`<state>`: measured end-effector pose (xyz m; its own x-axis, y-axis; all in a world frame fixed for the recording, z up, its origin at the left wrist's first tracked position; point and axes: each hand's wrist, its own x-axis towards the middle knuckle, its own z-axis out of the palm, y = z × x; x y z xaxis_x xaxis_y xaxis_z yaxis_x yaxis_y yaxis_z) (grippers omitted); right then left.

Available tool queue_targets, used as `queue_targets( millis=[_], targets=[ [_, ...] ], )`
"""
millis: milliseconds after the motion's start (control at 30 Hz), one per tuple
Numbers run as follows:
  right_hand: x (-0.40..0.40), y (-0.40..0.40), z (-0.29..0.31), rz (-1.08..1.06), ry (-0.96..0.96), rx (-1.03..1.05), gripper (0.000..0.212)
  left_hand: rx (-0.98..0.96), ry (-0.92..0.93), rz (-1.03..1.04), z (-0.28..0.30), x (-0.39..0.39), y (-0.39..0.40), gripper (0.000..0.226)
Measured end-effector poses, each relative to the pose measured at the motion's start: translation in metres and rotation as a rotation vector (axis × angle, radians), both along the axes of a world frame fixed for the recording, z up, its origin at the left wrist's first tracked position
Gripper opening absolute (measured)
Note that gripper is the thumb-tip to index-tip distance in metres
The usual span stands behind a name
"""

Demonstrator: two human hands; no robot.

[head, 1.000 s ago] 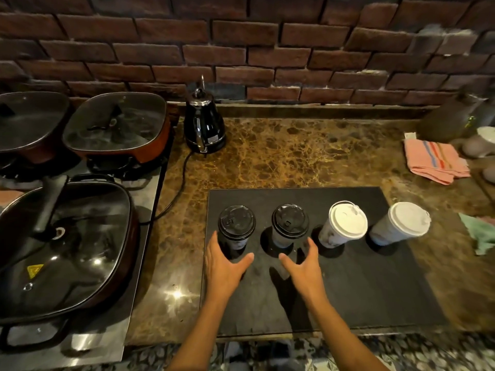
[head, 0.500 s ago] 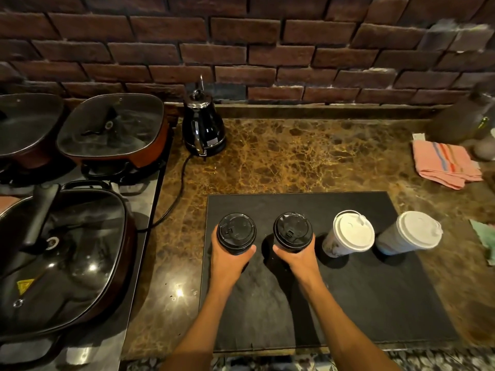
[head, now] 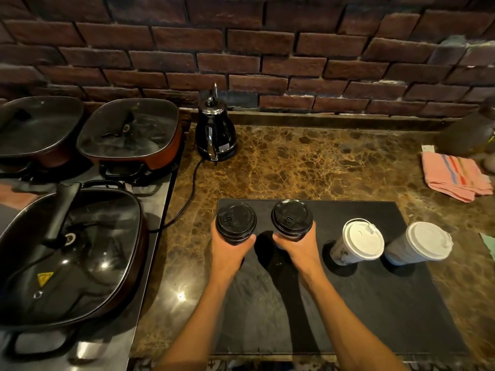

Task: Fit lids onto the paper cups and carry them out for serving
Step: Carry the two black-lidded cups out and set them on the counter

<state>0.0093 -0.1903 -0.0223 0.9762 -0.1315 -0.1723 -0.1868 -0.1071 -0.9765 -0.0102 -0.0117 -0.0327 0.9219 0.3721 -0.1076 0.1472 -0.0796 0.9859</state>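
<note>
The left hand (head: 227,254) has its grip curled round the left black-lidded cup (head: 235,223), thumb on the cup's right side and fingers on its left. The right hand (head: 297,247) wraps the right black-lidded cup (head: 292,220) the same way, thumb on the left; both forearms reach forward from the bottom edge. Both cups are over the far left part of the dark slate board (head: 375,303) on the counter (head: 308,162), and 2 white-lidded cups (head: 359,242) stand on the board to their right.
</note>
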Motion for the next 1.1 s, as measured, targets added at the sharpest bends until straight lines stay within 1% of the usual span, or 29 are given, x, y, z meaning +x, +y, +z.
queue_targets(
  millis=[133,233,300,467,567,633,767,833,933,1033,1100],
  targets=[
    [0.006,0.024,0.036,0.073,-0.113,0.029,0.092,0.015,-0.078,0.064,0.027,-0.003,0.027,0.091],
    [0.008,0.044,0.065,0.175,-0.212,0.012,0.088,0.039,-0.138,0.149,0.052,-0.015,0.051,0.094],
    [0.007,0.059,0.083,0.261,-0.260,0.008,0.089,0.069,-0.178,0.210,0.070,-0.029,0.067,0.095],
    [-0.008,0.105,0.117,0.500,-0.377,0.058,0.094,0.148,-0.243,0.425,0.107,-0.089,0.104,0.098],
    [-0.032,0.134,0.128,0.627,-0.427,0.107,0.090,0.212,-0.243,0.566,0.124,-0.143,0.116,0.096],
    [-0.055,0.153,0.131,0.750,-0.414,0.153,0.088,0.262,-0.265,0.663,0.132,-0.183,0.119,0.093],
    [-0.120,0.189,0.131,0.987,-0.371,0.257,0.094,0.306,-0.293,0.845,0.144,-0.273,0.117,0.091],
    [-0.159,0.207,0.130,1.088,-0.373,0.284,0.091,0.315,-0.296,0.942,0.146,-0.321,0.115,0.092],
    [-0.225,0.235,0.131,1.239,-0.330,0.305,0.090,0.329,-0.277,1.095,0.153,-0.395,0.110,0.096],
    [-0.299,0.258,0.140,1.399,-0.321,0.320,0.089,0.362,-0.265,1.272,0.156,-0.473,0.104,0.088],
    [-0.354,0.271,0.147,1.495,-0.340,0.328,0.089,0.360,-0.269,1.386,0.160,-0.528,0.095,0.087]
  ],
)
